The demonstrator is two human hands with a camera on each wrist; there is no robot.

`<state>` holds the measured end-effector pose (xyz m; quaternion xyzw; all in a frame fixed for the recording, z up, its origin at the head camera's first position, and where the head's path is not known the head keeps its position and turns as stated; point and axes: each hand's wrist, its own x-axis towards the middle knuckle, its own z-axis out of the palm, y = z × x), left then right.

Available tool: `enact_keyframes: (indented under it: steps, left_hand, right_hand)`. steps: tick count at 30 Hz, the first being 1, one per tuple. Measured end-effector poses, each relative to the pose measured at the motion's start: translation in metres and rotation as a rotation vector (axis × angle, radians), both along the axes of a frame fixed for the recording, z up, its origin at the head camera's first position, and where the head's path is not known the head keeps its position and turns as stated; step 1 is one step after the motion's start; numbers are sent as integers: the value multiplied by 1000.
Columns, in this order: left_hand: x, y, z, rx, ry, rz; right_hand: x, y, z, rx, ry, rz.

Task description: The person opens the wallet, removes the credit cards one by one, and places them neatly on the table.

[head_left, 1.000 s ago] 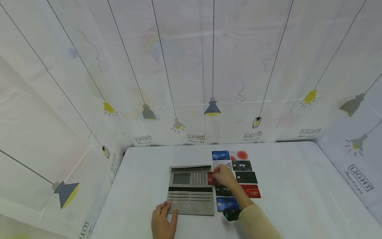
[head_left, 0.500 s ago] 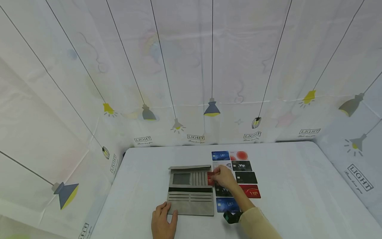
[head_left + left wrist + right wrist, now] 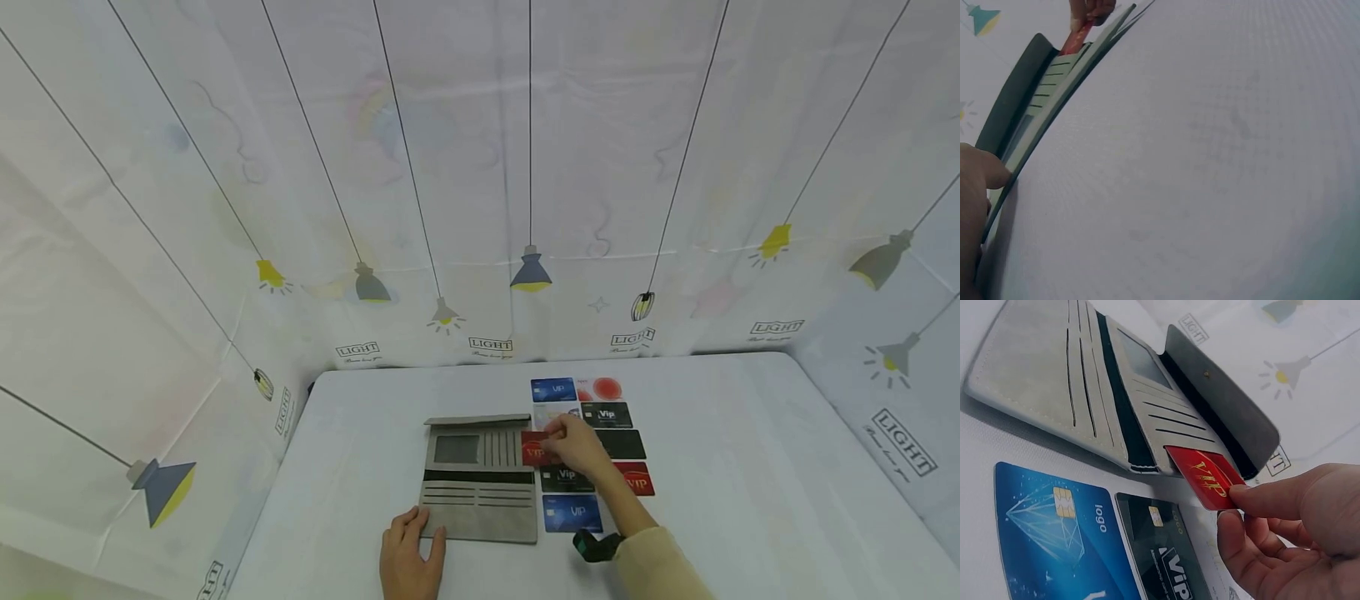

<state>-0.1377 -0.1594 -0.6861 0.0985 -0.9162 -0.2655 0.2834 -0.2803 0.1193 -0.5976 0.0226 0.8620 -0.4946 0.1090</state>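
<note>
A grey wallet lies unfolded on the white table, with card slots and a clear window. My right hand pinches a red VIP card between thumb and fingers. In the right wrist view, one end of this card sits in a slot at the wallet's side and the rest sticks out. My left hand rests at the wallet's near left corner, its fingertips touching the edge. The thumb shows against the wallet's edge in the left wrist view; the other fingers are mostly hidden there.
Right of the wallet, several cards lie in two columns, among them a blue card, a black Vip card and another red card. The wallet's flap stands raised. A curtain printed with lamps surrounds the table.
My right hand has moved slightly right, and more of the red card shows outside the slot. The left hand and the wallet have stayed in place.
</note>
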Motion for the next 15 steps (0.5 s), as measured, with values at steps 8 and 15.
enact_keyframes:
  steps: [8,15]
  left_hand:
    - [1,-1,-1,-3,5,-10]
    - [1,-3,2,22,-90,-29]
  right_hand:
    - [1,10,-4,23,24,1]
    - [1,11,-3,14,40,-1]
